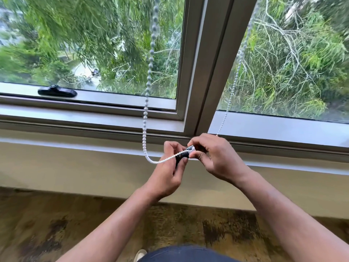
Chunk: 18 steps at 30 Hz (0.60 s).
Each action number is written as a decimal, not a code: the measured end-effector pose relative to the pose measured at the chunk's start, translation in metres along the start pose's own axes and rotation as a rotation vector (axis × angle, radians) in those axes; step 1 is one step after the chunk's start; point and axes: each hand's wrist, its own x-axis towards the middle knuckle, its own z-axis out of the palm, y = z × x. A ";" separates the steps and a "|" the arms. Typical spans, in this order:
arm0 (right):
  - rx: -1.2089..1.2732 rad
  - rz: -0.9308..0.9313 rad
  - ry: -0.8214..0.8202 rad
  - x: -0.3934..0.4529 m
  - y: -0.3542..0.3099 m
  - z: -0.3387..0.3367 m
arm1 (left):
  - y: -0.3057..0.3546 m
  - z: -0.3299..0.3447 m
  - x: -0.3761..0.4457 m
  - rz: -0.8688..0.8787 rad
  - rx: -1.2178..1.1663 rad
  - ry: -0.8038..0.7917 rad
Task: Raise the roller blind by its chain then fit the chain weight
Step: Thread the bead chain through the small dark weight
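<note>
- Left hand (pixel 170 167) in front of the low wall under the window, fingers curled around a small black chain weight (pixel 181 156), thumb on top of it.
- Right hand (pixel 213 156) just beside the left one, touching it; thumb and forefinger pinching the pale end of the same weight, other fingers curled in.
- White bead chain (pixel 145 118) hanging down in front of the left pane, bending in a low curve at the bottom and running to the right into the black weight between the two hands.
- Second run of the chain going up from behind the right hand, across the right pane toward the top edge.
- Exactly how the chain sits in the weight: hidden by the fingers, cannot tell.
- Roller blind itself not in view; both panes uncovered, green trees (pixel 94 44) behind the glass.
- Black window handle (pixel 56 91) lying flat on the lower frame of the left pane, well apart from the hands.
- Grey window frame (pixel 204 72) standing between the two panes, directly above the hands.
- Brown patterned carpet (pixel 56 224) below, with the tip of a light shoe (pixel 140 254) near the bottom edge.
</note>
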 end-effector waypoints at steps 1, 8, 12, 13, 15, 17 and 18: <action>-0.019 -0.003 -0.005 0.000 0.000 0.001 | 0.000 0.000 0.000 0.006 0.007 0.004; 0.091 0.081 -0.001 -0.006 0.001 0.013 | -0.005 0.003 0.000 -0.057 -0.027 0.019; 0.193 0.150 0.135 -0.011 -0.001 0.028 | -0.010 0.002 0.004 -0.114 0.047 0.069; 0.215 0.178 0.175 -0.012 -0.001 0.032 | -0.012 0.003 0.004 -0.134 0.051 0.088; 0.232 0.247 0.241 -0.014 0.000 0.041 | -0.017 0.006 0.006 -0.161 0.045 0.129; 0.253 0.343 0.273 -0.017 0.002 0.051 | -0.020 0.011 0.007 -0.160 0.039 0.161; 0.278 0.392 0.273 -0.019 0.002 0.057 | -0.021 0.013 0.007 -0.158 0.039 0.172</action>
